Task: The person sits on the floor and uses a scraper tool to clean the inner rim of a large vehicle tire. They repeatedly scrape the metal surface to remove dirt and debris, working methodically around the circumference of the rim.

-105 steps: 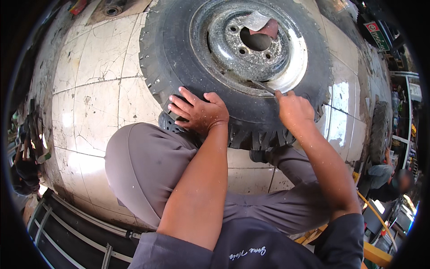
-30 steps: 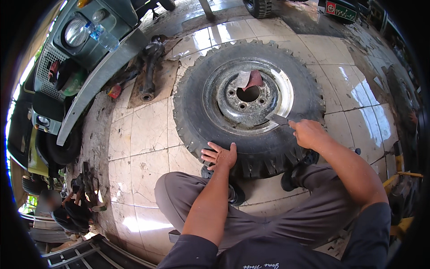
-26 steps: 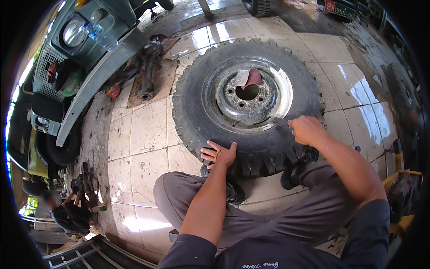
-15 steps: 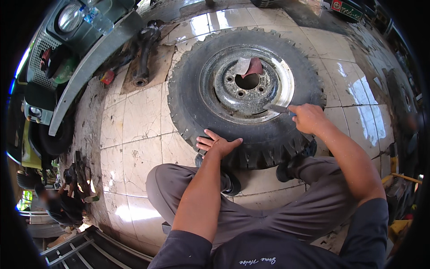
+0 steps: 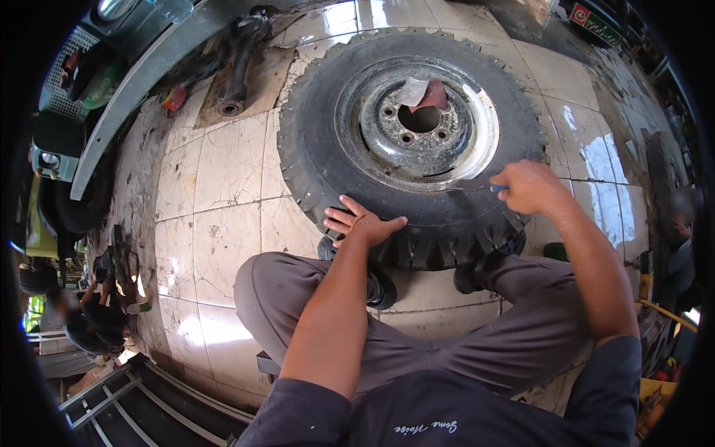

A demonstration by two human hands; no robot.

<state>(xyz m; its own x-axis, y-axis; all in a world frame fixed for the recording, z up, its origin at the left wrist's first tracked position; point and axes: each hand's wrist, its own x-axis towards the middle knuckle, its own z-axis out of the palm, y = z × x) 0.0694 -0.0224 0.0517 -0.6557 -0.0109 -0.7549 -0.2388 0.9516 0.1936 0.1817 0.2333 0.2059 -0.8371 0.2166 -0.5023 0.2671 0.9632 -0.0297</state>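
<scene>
A large knobbly tyre [image 5: 311,149] lies flat in front of me, with a worn wheel rim [image 5: 485,138] in it, bright on its right side and dark and speckled elsewhere. My right hand [image 5: 530,186] grips the blue handle of a scraper [image 5: 473,188]. Its thin blade points left at the rim's lower right edge; contact is hard to tell. Fingers spread, my left hand [image 5: 366,226] rests on the near left of the tyre. Folded sandpaper [image 5: 434,95], reddish on one side and grey on the other, sits over the hub's centre hole.
A vehicle with a metal bumper [image 5: 141,78] stands at the left. Near it, a greasy metal shaft [image 5: 237,71] lies on cardboard [image 5: 272,78]. A black rack with metal bars [image 5: 126,406] is at lower left, with a person [image 5: 89,320] beyond it. Glossy tiles [image 5: 231,175] surround the tyre.
My right hand has tilted the scraper, so its blade now shows edge-on and lower along the rim. My left hand stays on the tyre. The whole view has shifted slightly.
</scene>
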